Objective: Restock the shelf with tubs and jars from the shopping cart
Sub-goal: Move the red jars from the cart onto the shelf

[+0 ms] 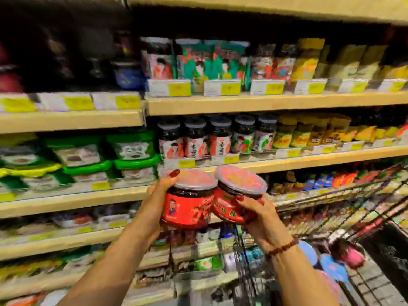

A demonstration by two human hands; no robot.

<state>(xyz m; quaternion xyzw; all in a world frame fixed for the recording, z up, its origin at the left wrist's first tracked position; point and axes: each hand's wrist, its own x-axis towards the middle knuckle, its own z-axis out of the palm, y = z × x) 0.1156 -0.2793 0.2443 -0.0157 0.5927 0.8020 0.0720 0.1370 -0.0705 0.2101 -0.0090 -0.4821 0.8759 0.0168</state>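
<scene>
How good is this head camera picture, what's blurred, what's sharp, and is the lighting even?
Head view: motion blur smears the shelves and price tags past reading; the left jar and right jar, gripped by the left hand and right hand, are clearest; shelf lines bow from the wide lens; the upper left corner is dark; the shopping cart is streaked.

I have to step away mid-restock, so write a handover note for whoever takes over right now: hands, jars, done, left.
The left hand grips the left red jar, upright. The right hand grips the right red jar, tilted, beside the first. Both are held in front of the shelf; neither is placed yet. Left: shelve both, then take more from the shopping cart, whose contents are blurred.
</scene>
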